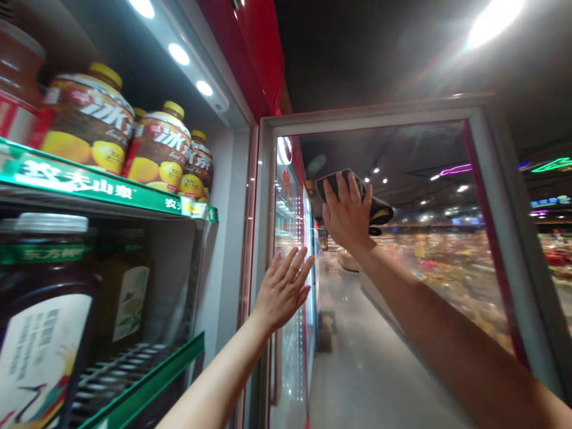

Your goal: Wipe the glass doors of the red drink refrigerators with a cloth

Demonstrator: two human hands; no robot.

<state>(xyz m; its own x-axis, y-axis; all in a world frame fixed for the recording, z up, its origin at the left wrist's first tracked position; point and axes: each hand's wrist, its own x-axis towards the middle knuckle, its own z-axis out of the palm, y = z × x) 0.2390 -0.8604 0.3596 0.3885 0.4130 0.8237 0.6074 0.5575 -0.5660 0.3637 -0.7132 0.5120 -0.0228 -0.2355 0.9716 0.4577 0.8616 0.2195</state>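
The left hand is empty, fingers extended and loosely parted, beside the hinge-side frame; contact with the glass cannot be confirmed. Farther out, the right hand lies nearly flat, fingers spread, pressing rather than gripping a folded dark-grey cloth with a yellow edge, apparently against the upper pane of the grey-framed glass door, which stands open. Wiping appears under way, judged unfinished; areas completed or outstanding cannot be determined.
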